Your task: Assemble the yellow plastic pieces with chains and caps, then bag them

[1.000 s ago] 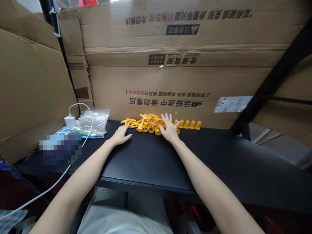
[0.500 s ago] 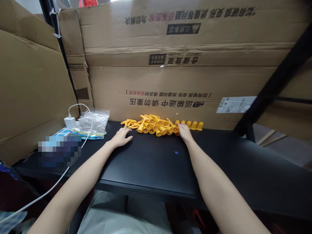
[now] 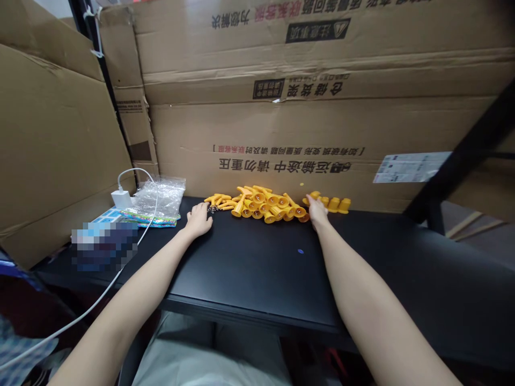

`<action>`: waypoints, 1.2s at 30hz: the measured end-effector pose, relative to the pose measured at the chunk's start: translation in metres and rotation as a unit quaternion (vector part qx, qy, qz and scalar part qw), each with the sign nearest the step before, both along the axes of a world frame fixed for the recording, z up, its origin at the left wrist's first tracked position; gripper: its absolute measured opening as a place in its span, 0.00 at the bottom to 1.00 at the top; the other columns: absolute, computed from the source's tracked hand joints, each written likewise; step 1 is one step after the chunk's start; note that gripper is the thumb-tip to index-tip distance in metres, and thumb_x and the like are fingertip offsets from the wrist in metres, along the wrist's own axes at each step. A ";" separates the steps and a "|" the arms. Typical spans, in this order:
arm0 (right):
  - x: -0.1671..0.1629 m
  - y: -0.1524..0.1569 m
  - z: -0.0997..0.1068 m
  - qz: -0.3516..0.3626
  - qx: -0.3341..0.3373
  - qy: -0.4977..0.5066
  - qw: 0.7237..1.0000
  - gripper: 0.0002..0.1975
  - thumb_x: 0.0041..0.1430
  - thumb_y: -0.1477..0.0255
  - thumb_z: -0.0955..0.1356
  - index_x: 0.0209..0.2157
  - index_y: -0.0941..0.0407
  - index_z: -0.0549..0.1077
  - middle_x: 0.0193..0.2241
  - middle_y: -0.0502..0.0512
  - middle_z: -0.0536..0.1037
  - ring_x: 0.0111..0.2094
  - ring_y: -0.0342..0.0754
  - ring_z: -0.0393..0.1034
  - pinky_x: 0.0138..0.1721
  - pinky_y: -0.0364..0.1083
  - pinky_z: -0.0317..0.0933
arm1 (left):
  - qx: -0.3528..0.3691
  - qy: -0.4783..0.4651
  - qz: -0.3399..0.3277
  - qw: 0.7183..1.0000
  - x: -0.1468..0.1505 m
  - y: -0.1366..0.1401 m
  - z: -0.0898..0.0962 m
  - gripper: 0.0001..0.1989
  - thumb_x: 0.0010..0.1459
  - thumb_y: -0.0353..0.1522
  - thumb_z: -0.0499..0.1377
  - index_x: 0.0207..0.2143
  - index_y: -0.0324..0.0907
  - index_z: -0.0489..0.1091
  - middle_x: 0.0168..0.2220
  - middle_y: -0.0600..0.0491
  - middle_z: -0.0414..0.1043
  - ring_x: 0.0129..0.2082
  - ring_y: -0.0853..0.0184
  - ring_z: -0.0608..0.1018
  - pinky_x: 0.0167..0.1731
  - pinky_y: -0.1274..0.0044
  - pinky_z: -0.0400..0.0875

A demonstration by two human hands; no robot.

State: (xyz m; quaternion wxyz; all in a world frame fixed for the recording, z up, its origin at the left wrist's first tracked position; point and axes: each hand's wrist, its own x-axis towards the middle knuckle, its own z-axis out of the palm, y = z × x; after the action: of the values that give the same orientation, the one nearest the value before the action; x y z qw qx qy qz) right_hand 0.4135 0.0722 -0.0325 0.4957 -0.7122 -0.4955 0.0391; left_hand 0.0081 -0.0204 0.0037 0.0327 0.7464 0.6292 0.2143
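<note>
My left hand [image 3: 198,221] rests on the black tabletop with its fingers apart, beside a small heap of dark metal bits [image 3: 213,209] too small to name. Just behind it lie yellow T-shaped plastic handles [image 3: 219,199]. A pile of yellow funnel-shaped plastic pieces [image 3: 265,203] fills the middle, their wide ends facing me. At the pile's right end, my right hand [image 3: 318,213] has its fingers closed on a tilted yellow plastic cup [image 3: 315,194], partly hidden by them. Several similar yellow cups [image 3: 333,204] stand upside down in a row to its right.
Cardboard [image 3: 261,123] walls the back of the black table [image 3: 249,268]. On the left are a clear plastic bag [image 3: 161,198], a white charger [image 3: 121,199] with a cable running forward, and a blurred-out object [image 3: 104,246]. A black metal post [image 3: 454,139] rises at right.
My right hand has taken hold of a yellow cup from the row's left end and tilted it. The left hand has drawn slightly back from the metal bits. The view has shifted a little.
</note>
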 end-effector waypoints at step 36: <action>-0.152 -0.103 0.060 0.203 0.250 -0.166 0.932 0.13 0.56 0.72 0.62 0.44 0.52 0.68 0.48 0.60 0.66 0.55 0.56 0.60 0.56 0.61 0.51 | 0.026 -0.070 -0.011 0.997 -0.015 0.017 -0.005 0.15 0.58 0.27 0.51 0.45 0.43 0.71 0.36 0.50 0.77 0.38 0.66 0.77 0.42 0.76 0.69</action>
State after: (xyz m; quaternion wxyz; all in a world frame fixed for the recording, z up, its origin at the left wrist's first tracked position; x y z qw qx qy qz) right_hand 0.2617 -0.0311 0.0275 0.5495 -0.4457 -0.6988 -0.1052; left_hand -0.0073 -0.0037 -0.0017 0.0593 0.7373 0.6110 0.2820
